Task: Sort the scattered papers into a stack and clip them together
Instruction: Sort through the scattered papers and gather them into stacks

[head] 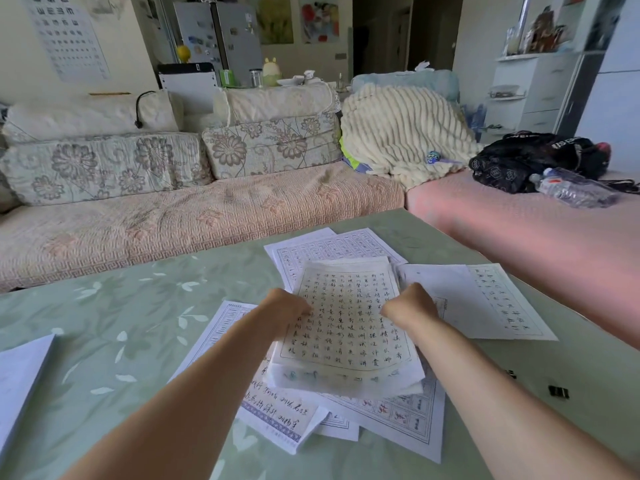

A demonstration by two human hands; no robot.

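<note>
Near the middle of the green leaf-patterned tablecloth (104,306), a small bundle of thin cream calligraphy sheets (346,327) is gripped on both long sides: left hand (287,306) closed on its left edge, right hand (408,304) closed on its right edge, fingers curled under, so finger detail can't be told. Bundle sits between the 2 hands, lifted a little over loose white grid-printed practice sheets (391,414) fanned beneath. Likely step: squaring the bundle; best done by tapping edges flush before adding more. Another white sheet (485,299) lies toward the right edge, 1 more white sheet (17,375) at the left edge. Black binder clip (558,391) waits near the right edge, well apart.
</note>
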